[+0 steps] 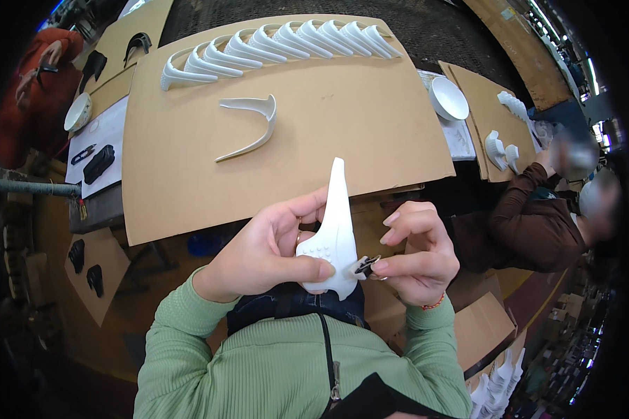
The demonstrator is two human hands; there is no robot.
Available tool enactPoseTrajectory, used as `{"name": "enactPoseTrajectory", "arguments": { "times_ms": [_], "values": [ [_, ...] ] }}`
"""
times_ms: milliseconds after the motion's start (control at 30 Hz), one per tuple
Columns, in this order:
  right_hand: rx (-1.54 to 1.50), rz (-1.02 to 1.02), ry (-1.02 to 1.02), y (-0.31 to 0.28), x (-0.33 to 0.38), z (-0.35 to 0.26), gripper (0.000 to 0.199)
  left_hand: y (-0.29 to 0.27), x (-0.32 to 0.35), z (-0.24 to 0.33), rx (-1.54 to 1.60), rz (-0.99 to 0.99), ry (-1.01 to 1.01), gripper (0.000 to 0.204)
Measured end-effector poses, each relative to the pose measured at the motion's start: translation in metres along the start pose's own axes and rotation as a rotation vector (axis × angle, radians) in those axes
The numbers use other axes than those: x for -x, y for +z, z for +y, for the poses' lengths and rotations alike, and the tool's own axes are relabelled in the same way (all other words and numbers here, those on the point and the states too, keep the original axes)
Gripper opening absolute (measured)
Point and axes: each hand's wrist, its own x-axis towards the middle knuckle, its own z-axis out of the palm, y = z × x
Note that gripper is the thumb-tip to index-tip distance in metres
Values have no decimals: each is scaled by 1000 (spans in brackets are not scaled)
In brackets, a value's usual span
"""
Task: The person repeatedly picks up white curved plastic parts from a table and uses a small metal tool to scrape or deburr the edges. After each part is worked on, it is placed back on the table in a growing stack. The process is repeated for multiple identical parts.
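My left hand (265, 244) is closed round a glossy white curved plastic part (337, 223), thumb pressed on its wide end near several small raised bumps. The narrow end of the part points up and away from me. Between thumb and fingers, my right hand (419, 255) pinches a small black-and-silver piece (363, 267), whose exact kind I cannot make out. That piece sits against the right edge of the part's wide end. On the cardboard ahead lies a similar U-shaped white part (264, 110), apart from both hands.
A row of nested white parts (279, 45) lines the far side of the cardboard sheet (189, 153). White bowls stand left (78, 112) and right (449, 99). A black pouch (99, 164) lies left. Co-workers are at left (35, 98) and right (531, 223); an open carton (482, 328) is lower right.
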Motion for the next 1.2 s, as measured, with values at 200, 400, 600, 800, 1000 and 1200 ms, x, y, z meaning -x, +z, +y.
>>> {"name": "enactPoseTrajectory", "arguments": {
  "times_ms": [200, 400, 600, 800, 1000, 1200],
  "values": [
    [67, -47, -4, 1, 1, -4, 26, -3, 1, -2, -7, -42, 27, 80],
    [158, -74, -36, 1, 2, -7, 26, -3, 1, -2, -36, -52, 39, 82],
    [219, -77, -62, 2, 1, -9, 28, -1, 1, -2, -29, -19, 25, 91],
    [229, -35, -78, 5, 0, -9, 34, 0, 2, -3, -29, -11, 30, 97],
    [265, -15, -76, 7, -1, -11, 36, 0, 1, -3, -45, -54, 27, 100],
    [304, 6, -93, 9, -2, -13, 35, 0, 2, -2, -121, -97, 54, 97]
  ]
}}
